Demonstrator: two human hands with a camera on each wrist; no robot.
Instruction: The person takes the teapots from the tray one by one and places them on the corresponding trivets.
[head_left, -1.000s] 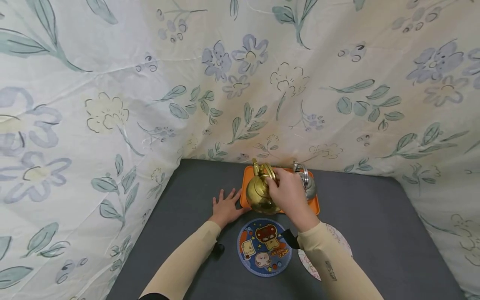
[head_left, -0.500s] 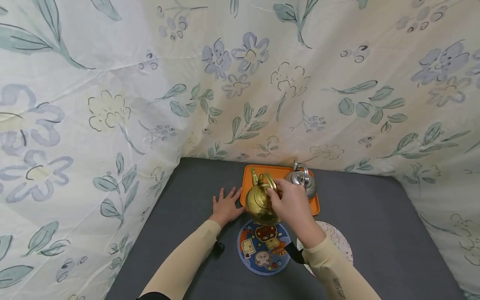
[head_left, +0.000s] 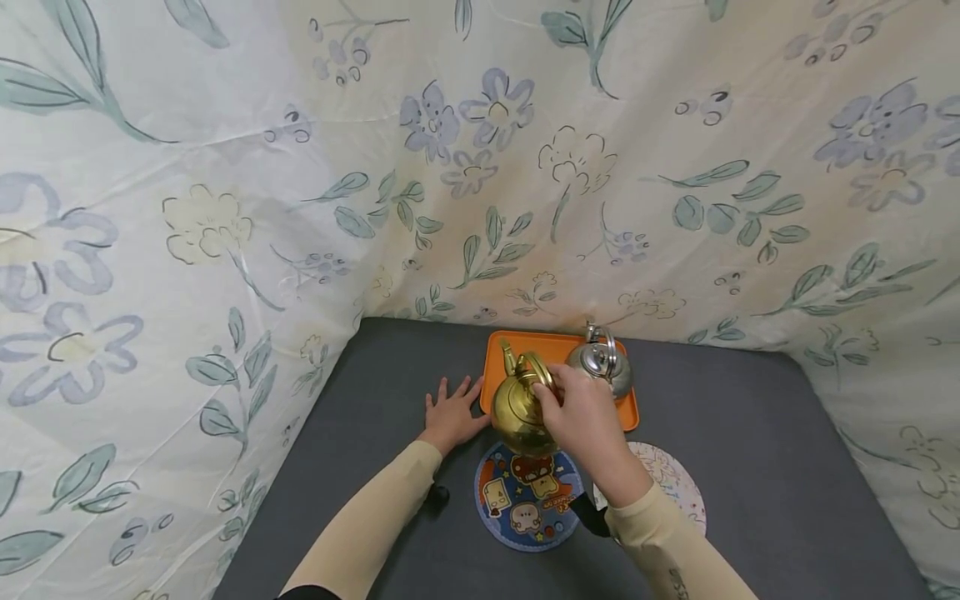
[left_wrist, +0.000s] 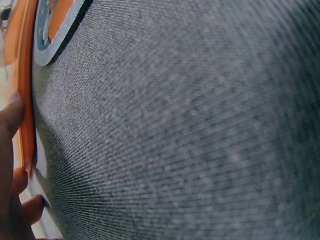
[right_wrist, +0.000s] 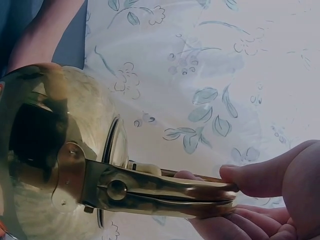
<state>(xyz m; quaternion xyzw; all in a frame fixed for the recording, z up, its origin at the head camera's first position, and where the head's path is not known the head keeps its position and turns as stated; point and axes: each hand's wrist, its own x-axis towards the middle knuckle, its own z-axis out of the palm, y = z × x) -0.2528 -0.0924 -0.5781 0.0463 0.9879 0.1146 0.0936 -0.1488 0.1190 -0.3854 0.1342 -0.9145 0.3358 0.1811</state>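
the left hand (head_left: pixel 452 414) lies flat on the grey table (head_left: pixel 352 467), fingers spread and straight, holding nothing; its fingertips touch the left edge of the orange tray (head_left: pixel 564 348). in the left wrist view a fingertip presses against that orange edge (left_wrist: pixel 25 100).

next comes the gold kettle (head_left: pixel 519 404), lifted off the surface, hanging over the tray's near edge and the far rim of the blue mat (head_left: pixel 525 500). it hangs roughly upright from its handle, spout pointing away from the person toward the curtain (head_left: pixel 480 167). the right hand (head_left: pixel 585 421) grips the handle on top, fingers and thumb curled round it. in the right wrist view the handle (right_wrist: pixel 160 192) runs across the frame, thumb over it and fingers beneath, with the round body (right_wrist: pixel 45 150) to its left.

further right, a silver kettle (head_left: pixel 602 365) stands on the tray's far right corner. a pale mat (head_left: pixel 675 483) lies on the table just right of the blue one, partly under the right forearm.
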